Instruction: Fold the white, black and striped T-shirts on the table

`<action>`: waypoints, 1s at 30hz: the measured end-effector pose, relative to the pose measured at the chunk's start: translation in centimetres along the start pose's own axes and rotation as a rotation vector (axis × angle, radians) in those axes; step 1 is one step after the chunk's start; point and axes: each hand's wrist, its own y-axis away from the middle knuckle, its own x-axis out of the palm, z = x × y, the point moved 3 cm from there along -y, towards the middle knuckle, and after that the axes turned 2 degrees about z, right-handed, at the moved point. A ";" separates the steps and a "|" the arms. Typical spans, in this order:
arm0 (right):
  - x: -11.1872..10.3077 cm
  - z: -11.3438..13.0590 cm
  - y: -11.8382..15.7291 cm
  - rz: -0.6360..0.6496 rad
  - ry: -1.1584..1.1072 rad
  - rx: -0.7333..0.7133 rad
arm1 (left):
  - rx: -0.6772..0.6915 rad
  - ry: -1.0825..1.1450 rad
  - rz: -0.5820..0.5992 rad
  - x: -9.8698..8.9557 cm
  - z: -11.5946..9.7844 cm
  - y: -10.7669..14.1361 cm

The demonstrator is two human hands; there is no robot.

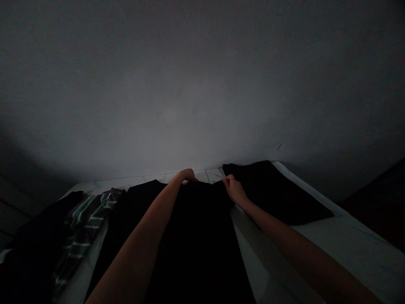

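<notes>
Garment of plain black cloth [202, 245] lies spread at centre, its far edge near the back of the pale, flat support surface [351, 249], its near part running out of view at the bottom.

Right hand [233, 188]: closed, thumb and fingers pinching the garment at its far right corner. Left hand [187, 174]: bent over the far edge, fingers curled; fingertips hidden, so cannot tell whether it grips the cloth or only touches it. Black cloth also shows left of the left forearm; cannot tell whether it is the same piece.

To the right, just beyond the right hand: flat, four-sided piece of black fabric [278, 194], reaching almost to the grey, plain wall [190, 84]. Small reddish streak [280, 146] on the wall above it.

To the left: rumpled cloth with green, dark and whitish stripes [80, 242]; beside it, a dark, loose heap of fabric [31, 249] at the far left. Lighting dim; folds within the black areas unreadable.
</notes>
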 end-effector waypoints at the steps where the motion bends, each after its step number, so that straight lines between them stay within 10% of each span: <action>1: -0.5 -0.7 -0.1 -0.034 -0.022 0.013 | 0.005 0.026 0.002 -0.2 0.1 -0.2; 8: -3.1 -3.8 -0.3 -0.094 -0.027 0.081 | -0.034 0.071 -0.250 -1.1 -1.0 -1.0; 16: -3.1 -3.3 0.8 -0.021 0.234 0.163 | -0.119 0.007 -0.341 2.4 -2.9 -1.0; 23: -3.3 -0.9 -1.3 -0.061 0.407 -0.086 | -0.100 -0.072 -0.380 3.7 -4.0 0.0; 30: 0.3 4.2 -5.2 0.139 0.327 -0.282 | -0.131 -0.210 -0.487 -0.1 -1.3 7.4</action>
